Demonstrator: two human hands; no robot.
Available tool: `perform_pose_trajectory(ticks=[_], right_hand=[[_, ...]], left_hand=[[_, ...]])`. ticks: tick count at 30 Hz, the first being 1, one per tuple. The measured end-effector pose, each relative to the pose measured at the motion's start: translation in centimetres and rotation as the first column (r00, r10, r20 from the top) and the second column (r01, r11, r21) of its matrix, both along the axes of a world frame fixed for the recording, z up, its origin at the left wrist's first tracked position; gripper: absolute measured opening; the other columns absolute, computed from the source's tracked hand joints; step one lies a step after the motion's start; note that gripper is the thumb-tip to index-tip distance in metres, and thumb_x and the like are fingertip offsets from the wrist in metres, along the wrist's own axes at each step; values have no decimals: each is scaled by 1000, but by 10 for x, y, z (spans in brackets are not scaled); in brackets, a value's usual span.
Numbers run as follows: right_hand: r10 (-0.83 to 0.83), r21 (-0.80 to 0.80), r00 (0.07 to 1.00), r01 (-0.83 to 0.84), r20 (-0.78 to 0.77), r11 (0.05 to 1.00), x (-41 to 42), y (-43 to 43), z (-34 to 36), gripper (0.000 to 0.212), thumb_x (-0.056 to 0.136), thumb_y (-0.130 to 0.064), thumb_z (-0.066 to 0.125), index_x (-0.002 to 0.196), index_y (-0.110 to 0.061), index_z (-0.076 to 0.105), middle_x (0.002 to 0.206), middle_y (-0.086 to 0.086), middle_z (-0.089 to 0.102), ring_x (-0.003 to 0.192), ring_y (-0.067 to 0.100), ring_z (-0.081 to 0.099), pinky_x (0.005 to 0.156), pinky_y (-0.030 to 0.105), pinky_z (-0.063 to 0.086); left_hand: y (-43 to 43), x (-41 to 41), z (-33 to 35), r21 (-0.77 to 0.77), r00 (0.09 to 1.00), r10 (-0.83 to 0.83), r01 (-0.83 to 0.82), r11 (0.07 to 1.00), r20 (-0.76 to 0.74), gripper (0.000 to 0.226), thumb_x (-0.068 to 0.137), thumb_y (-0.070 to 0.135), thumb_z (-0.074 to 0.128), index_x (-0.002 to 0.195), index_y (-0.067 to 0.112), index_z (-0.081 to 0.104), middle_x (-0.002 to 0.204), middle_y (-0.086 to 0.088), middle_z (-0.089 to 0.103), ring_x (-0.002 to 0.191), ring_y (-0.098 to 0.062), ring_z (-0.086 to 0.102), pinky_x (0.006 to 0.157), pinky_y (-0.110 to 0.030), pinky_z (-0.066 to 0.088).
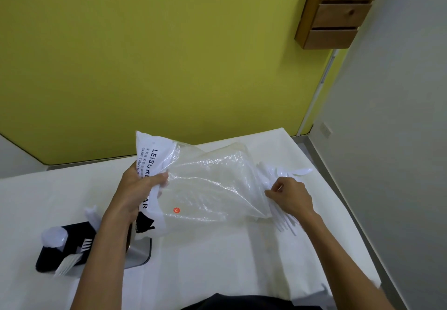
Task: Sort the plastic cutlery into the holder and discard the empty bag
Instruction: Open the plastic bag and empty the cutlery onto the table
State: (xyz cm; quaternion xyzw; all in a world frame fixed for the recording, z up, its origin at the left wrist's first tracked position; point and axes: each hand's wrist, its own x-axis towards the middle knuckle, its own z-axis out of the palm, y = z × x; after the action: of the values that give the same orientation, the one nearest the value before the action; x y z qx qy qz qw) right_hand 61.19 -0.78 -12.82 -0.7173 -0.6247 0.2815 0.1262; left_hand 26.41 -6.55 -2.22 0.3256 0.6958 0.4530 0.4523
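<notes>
Centre: left hand (pixel 135 190) clamping bag (pixel 208 181); centre right: right hand (pixel 291 197) gripping cutlery (pixel 281 172). Best keeping bag taut, drawing bunch straight out.

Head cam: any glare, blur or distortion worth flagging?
Head view: the wide angle bends the table edges. Head view: glare streaks run across the clear bag that the left hand grips. Head view: the white cutlery in the right hand is soft and washes into the white table. Lighting is even and shadows are faint.

The holder (pixel 72 232) stands on the table (pixel 217 273), left of the bag (pixel 205 184) (cutlery (pixel 285 173) at its right).
</notes>
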Motion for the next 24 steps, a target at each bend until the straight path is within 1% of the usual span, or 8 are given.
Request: perform_pose_trajectory(ticks=[5, 9, 12, 15, 17, 19, 21, 24], right_hand=[[-49, 7, 894, 59, -445, 998, -16, 8, 18, 10, 86, -25, 72, 76, -26, 73, 65, -7, 69, 63, 12, 62, 65, 29, 50], [125, -204, 775, -313, -620, 928, -11, 9, 45, 27, 86, -3, 61, 105, -15, 76, 92, 2, 78, 79, 16, 67, 70, 30, 50], [-5, -334, 532, -524, -847, 783, -3, 11, 43, 41, 91, 7, 59, 131, -2, 60, 119, 21, 70, 98, 31, 69, 84, 35, 58], [-281, -342, 195, -543, -940, 767, -3, 7, 34, 45, 99, 7, 46, 142, -5, 50, 139, 22, 57, 120, 40, 61, 98, 39, 54], [-363, -353, 90, -533, -927, 769, -4, 6, 22, 48, 97, 6, 48, 143, -9, 50, 142, 22, 55, 120, 43, 60, 101, 41, 53], [-366, -410, 192, -524, -911, 746, -7, 7, 11, 47, 97, -8, 58, 143, -15, 51, 132, 20, 63, 96, 34, 68, 80, 34, 62], [-322, -502, 401, -519, -858, 692, -13, 7, 7, 54, 94, -47, 59, 140, -19, 56, 110, 16, 72, 51, 14, 54, 42, 21, 47], [-240, -545, 527, -559, -815, 625, -22, 4, 3, 82, 85, -75, 45, 136, -11, 59, 98, 17, 73, 33, 7, 35, 34, 17, 31]], left_hand=[[0, 8, -6, -31, 998, -32, 33, 999, 59, 30, 82, 3, 78, 109, 13, 69, 95, -6, 78, 71, -17, 72, 61, -30, 55], [3, 18, -9, -47, 990, -63, 70, 996, 128, 32, 83, 6, 78, 113, 14, 68, 100, -6, 78, 80, -21, 75, 65, -33, 58], [4, 25, -10, -90, 969, -161, 180, 979, 187, 38, 85, 8, 77, 120, 14, 64, 112, -11, 75, 92, -29, 76, 78, -44, 61], [5, 31, -5, -145, 940, -260, 296, 944, 222, 34, 90, 15, 73, 122, 15, 64, 113, -9, 74, 99, -30, 75, 88, -52, 58], [8, 30, 1, -181, 929, -285, 330, 926, 238, 31, 93, 27, 69, 121, 15, 64, 111, -8, 74, 102, -30, 73, 90, -49, 57], [11, 25, 4, -202, 925, -276, 332, 922, 259, 35, 97, 38, 62, 120, 12, 67, 113, -14, 74, 105, -32, 71, 88, -46, 56], [14, 21, 4, -219, 942, -249, 298, 929, 225, 35, 103, 35, 53, 117, 8, 70, 114, -17, 74, 106, -34, 69, 96, -48, 53], [16, 23, 0, -253, 975, -221, 223, 942, 33, 30, 106, 19, 46, 105, 4, 72, 105, -19, 76, 104, -38, 70, 101, -53, 51]])
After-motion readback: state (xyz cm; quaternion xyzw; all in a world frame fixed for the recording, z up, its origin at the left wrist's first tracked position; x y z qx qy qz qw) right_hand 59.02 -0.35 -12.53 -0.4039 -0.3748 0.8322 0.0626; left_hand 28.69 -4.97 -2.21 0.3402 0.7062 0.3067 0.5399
